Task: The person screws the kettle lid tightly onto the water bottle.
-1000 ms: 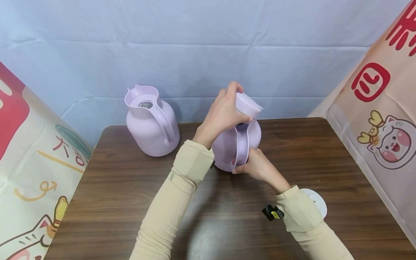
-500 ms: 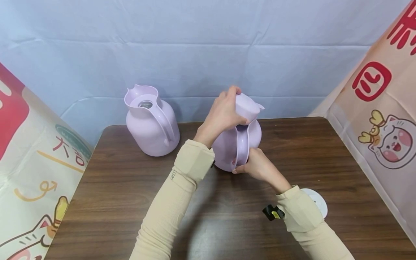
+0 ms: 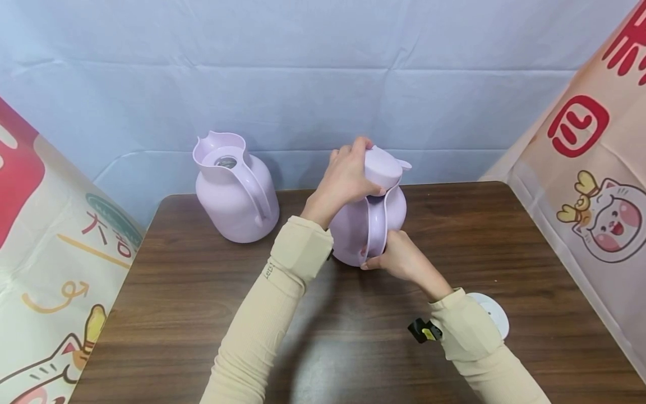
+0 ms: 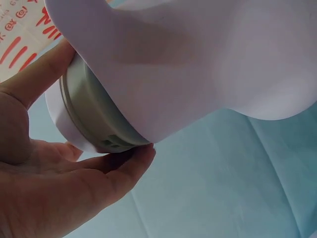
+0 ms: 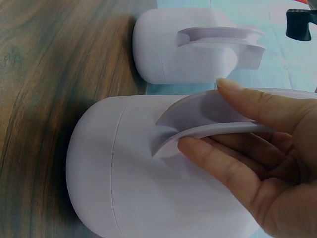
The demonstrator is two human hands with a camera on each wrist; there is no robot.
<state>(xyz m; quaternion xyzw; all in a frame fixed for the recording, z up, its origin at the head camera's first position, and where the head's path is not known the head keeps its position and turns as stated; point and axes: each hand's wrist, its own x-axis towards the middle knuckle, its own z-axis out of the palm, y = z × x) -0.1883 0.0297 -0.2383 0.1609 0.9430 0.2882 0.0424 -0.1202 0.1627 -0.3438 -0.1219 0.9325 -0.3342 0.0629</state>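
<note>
Seating the lid (image 3: 382, 168) seems to be the step in hand. Well to the left of the left grip (image 3: 345, 175), the left-hand jug (image 3: 229, 205) stands upright on the bench (image 3: 202, 314) and can be left alone. The left grip grasps the lid by its edge, thumb and fingers spread about it, and holds it over the right-hand jug (image 3: 348, 230); in the left wrist view its grey collar (image 4: 94, 109) shows partly outside the rim, how deep the rest goes I cannot tell. Best to level the lid, line the collar up with the rim, and press evenly, since a skewed start could jam. The right grip (image 3: 401, 255) pinches the handle (image 3: 375, 230) near its lower end and should brace the jug against twisting. A white disc (image 3: 493, 314) lies to the right of and nearer than that grip. Compared with a second ago, the left-hand jug is unmoved, the left grip and lid sit lower, and the right grip keeps its place.
</note>
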